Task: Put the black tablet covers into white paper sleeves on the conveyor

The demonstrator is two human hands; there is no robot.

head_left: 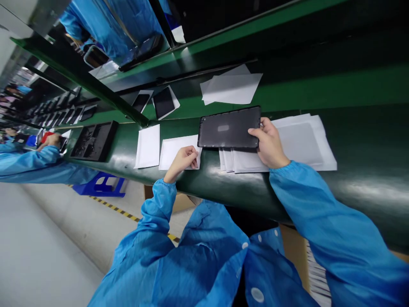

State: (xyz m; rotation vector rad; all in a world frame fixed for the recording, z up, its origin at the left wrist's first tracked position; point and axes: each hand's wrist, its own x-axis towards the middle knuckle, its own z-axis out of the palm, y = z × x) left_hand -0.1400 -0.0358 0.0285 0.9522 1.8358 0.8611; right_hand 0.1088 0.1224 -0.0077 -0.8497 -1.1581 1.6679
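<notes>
My right hand point(270, 143) grips the right end of a black tablet back cover point(228, 128), thumb on its face and fingers behind. The cover is raised over a stack of white padded sleeves point(300, 143), hiding part of them. Over a white sleeve point(168, 151) to the left is my left hand point(184, 160). Its fingers are curled together; whether anything is between them is hidden. Another white sleeve point(147, 147) lies farther left.
White sheets point(233, 88) lie on the green bench behind the cover. Two dark tablets point(163, 102) rest on white sleeves near a green post point(96, 87). A black tray point(94, 140) stands left, by a co-worker's blue sleeve point(35, 160). A blue stool point(100, 185) is below.
</notes>
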